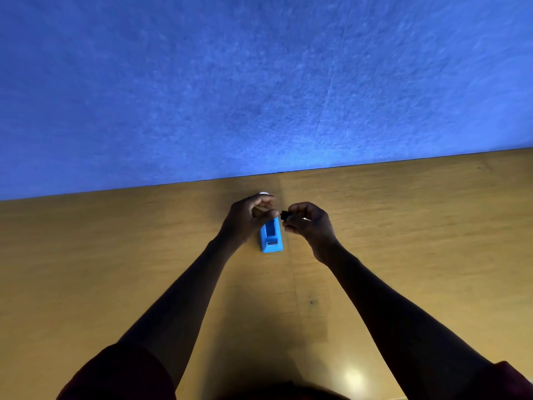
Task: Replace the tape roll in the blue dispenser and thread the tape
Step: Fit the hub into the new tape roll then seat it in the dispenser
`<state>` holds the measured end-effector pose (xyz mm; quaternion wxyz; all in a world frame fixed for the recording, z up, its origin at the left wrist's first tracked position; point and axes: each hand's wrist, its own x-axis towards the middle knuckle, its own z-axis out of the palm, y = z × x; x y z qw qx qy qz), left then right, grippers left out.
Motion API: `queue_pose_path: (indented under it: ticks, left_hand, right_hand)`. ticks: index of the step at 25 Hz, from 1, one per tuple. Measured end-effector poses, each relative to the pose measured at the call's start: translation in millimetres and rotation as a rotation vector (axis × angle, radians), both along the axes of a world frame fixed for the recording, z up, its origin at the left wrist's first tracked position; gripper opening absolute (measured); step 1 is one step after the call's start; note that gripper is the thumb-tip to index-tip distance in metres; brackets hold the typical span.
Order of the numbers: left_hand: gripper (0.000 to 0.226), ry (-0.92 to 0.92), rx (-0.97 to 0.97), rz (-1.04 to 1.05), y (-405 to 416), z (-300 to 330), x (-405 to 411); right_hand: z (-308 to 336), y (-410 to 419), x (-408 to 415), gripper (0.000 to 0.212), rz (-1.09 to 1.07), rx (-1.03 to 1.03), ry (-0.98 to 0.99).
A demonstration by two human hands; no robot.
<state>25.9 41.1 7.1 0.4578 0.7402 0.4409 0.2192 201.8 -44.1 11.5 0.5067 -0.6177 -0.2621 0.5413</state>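
Note:
The blue dispenser (271,237) stands on the wooden table, its roll slot open and empty, with the cutter end toward me. My left hand (250,217) hovers over the dispenser's far end. Its thumb and fingers curl around a pale tape roll (264,194), of which only a white edge shows above the index finger. My right hand (308,223) is just right of the dispenser and pinches a small black spindle (284,215) at its fingertips. The spindle points at my left hand, a small gap away.
The wooden table (403,226) runs wide on both sides, with a seam down its middle. A blue felt wall (259,82) rises straight from the table's far edge, just behind my hands.

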Motion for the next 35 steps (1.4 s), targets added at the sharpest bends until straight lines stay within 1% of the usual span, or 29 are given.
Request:
queue_pose_path:
  ticks: [3, 7, 13, 14, 18, 21, 25, 28, 31, 35]
  left_hand:
    - [0.038, -0.018, -0.038, -0.034, -9.7, 5.4, 3.5]
    - [0.036, -0.016, -0.052, -0.011, -21.8, 8.7, 1.5]
    - [0.026, -0.016, -0.096, 0.038, -27.1, 7.0, -2.3]
    - [0.026, -0.023, -0.107, 0.051, -26.8, 6.5, -3.4]
    - [0.020, -0.003, -0.115, 0.086, -23.6, 3.3, -8.3]
    - [0.020, 0.009, -0.117, 0.091, -20.4, 0.7, -10.7]
    - [0.022, 0.011, -0.133, 0.068, -14.8, -1.7, -8.8]
    - [0.023, 0.014, -0.141, 0.066, -10.6, -3.0, -6.6]
    - [0.025, 0.022, -0.149, 0.076, -5.5, -6.7, -5.8]
    - [0.026, 0.024, -0.163, 0.063, -0.7, -13.0, -7.3]
  right_hand:
    - [1.7, -1.7, -4.0, 0.022, 0.034, 0.015, -0.041]
    - [1.0, -4.5, -8.2, 0.026, 0.061, 0.033, -0.053]
    - [-4.6, -5.0, -7.3, 0.024, 0.100, 0.028, -0.124]
    - [-5.8, -5.0, -6.8, 0.024, 0.097, 0.019, -0.183]
    - [-14.4, -5.7, 10.6, 0.028, 0.012, -0.037, -0.537]
    - [-24.1, -5.8, 32.0, 0.038, 0.008, -0.095, -0.700]
    - [-36.0, 2.9, 44.9, 0.061, 0.147, -0.207, -0.829]
    - [-43.2, 11.5, 44.7, 0.071, 0.242, -0.247, -0.885]
    - [-47.4, 19.0, 43.3, 0.073, 0.284, -0.315, -0.963]
    - [-50.3, 25.1, 41.7, 0.064, 0.369, -0.326, -1.078]
